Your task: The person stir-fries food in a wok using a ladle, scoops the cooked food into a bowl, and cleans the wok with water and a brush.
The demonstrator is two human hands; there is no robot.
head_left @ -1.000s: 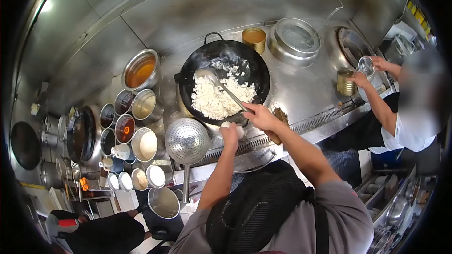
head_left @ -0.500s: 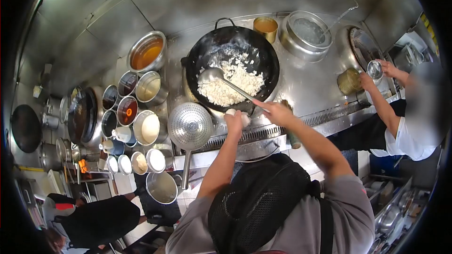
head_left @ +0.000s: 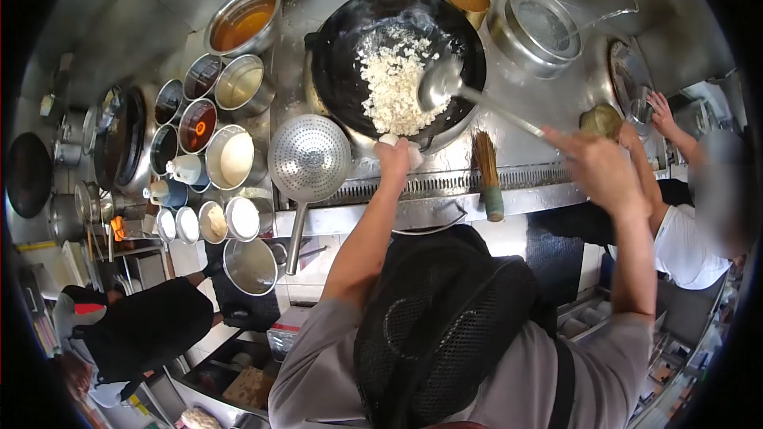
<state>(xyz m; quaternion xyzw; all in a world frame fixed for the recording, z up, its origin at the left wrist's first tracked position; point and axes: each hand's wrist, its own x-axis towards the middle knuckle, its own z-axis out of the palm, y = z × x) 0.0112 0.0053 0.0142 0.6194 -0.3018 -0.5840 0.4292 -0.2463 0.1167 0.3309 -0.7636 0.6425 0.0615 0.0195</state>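
White rice (head_left: 395,89) lies in a large black wok (head_left: 342,40) on the steel stove. My left hand (head_left: 395,157) grips a white cloth (head_left: 413,154) against the wok's near rim. Blurred by motion, my right hand (head_left: 600,171) is closed on the handle of a metal ladle (head_left: 441,86), whose bowl is at the right side of the rice. Left of my left hand rests a perforated strainer (head_left: 309,158). A bundled brush (head_left: 487,175) lies on the stove's front edge between my two hands.
Pots of sauces and seasonings (head_left: 198,125) cluster at the left, below a bowl of orange liquid (head_left: 243,22). Behind right are a tin (head_left: 469,1) and a water pot (head_left: 543,25). A co-worker's hand (head_left: 661,114) is near a clear cup at right; another person (head_left: 143,322) is at lower left.
My right hand has moved right with the ladle, whose bowl has swung from the left of the rice to its right. The rice is now in a narrower heap. The whole view has shifted.
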